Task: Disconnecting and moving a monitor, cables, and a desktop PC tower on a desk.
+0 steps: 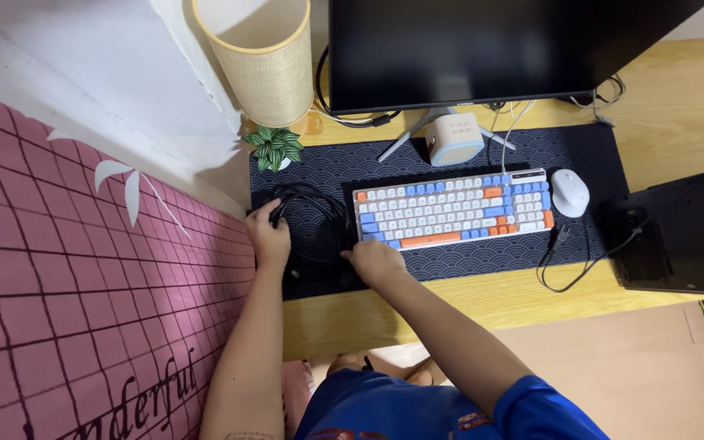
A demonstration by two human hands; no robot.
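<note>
— Cable (307, 213) is lying in black loops on the dark desk mat (450, 151), just left of the keyboard (454, 210); the left hand (268, 236) is closing its fingers around one loop.

— And the right hand (375, 261)?

— It is pressing down on the loops' near edge; whether its fingers are curling under, nobody can tell.

— Risk?

— Loops are probably tangling, and a tug could be dragging the small plant (275, 147) over.

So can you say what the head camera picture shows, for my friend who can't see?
Two hands, left hand and right hand, hold a coiled black cable on a dark desk mat, beside a colourful keyboard. A white mouse and a monitor sit nearby.
</note>
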